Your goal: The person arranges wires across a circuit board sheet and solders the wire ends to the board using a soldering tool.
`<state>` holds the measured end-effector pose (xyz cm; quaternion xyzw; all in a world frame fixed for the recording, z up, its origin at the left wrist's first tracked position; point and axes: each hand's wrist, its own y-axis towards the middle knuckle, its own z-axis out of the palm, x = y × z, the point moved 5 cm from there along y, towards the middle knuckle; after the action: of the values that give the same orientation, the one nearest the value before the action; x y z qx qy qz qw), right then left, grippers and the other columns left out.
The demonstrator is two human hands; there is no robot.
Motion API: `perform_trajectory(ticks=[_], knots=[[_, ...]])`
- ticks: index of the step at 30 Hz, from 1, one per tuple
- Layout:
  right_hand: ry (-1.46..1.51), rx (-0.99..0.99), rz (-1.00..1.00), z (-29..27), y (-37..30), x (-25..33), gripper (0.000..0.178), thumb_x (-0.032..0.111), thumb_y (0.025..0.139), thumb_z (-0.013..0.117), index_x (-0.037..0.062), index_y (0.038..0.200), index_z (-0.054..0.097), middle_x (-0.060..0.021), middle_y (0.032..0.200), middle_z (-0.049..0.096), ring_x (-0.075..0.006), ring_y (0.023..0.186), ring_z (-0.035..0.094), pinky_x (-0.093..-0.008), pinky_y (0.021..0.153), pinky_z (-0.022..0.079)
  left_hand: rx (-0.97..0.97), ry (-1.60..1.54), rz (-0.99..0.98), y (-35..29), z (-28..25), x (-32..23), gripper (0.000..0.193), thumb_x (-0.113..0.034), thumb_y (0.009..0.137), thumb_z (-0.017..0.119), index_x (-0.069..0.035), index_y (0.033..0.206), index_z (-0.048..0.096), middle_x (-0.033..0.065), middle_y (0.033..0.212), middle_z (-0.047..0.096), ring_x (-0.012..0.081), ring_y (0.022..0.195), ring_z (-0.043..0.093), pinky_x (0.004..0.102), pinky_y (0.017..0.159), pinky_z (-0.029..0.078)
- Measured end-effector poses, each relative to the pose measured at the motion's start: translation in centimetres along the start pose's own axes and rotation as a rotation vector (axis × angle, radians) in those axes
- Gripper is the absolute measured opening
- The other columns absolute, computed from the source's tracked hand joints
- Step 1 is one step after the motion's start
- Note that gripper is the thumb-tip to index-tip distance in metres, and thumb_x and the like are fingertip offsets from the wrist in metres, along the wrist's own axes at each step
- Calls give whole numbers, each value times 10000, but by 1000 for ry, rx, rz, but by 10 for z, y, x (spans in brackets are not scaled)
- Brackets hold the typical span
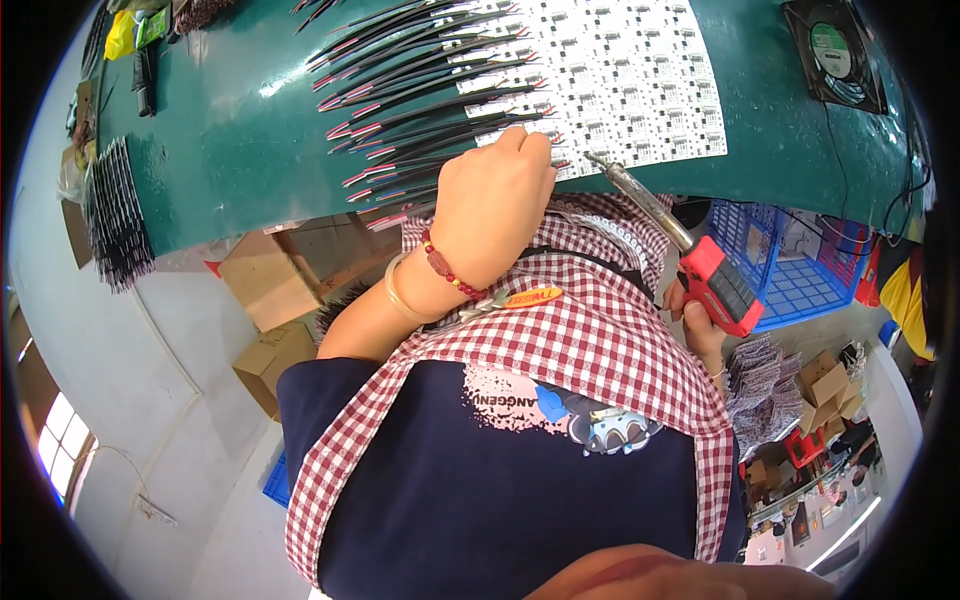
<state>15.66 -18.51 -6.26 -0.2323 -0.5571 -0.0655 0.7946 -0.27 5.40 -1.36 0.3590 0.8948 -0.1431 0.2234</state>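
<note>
A white sheet of small circuit boards [640, 85] lies on the green table, and a row of black cables [420, 90] with bared coloured ends reaches over its left side. My left hand [497, 190], with bracelets at the wrist, is closed at the sheet's near left corner, on a black cable whose tip shows beside the fingers; the fingertips are mostly hidden. In my right hand [695, 315] is a soldering iron [715, 285] with a red and black handle, the fingers wrapped round it from below. Its metal tip points up and left, near the sheet's front edge.
On the green table [230, 110], a square fan [835, 55] stands at the far right and a bundle of dark cables [118, 215] hangs over the left edge. Below are cardboard boxes [262, 280] on the left and a blue plastic crate [800, 285] on the right.
</note>
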Motion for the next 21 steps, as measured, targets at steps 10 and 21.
perform_trajectory(ticks=[10,21], knots=[[-251,-58,59,-6,-10,-16,220,176,771,685,-16,824,592,-68,696,569,-151,610,556,-283,559,446,20,85,85,4,-3,-2,71,-157,801,625,-96,789,591,62,753,561,273,661,593,380,555,469],[-558,-74,-139,-3,-18,-13,143,127,701,634,5,772,607,-72,703,588,-205,588,588,-298,541,458,9,64,90,2,-3,-2,69,-155,798,626,-95,783,596,63,740,550,275,648,585,382,548,465]])
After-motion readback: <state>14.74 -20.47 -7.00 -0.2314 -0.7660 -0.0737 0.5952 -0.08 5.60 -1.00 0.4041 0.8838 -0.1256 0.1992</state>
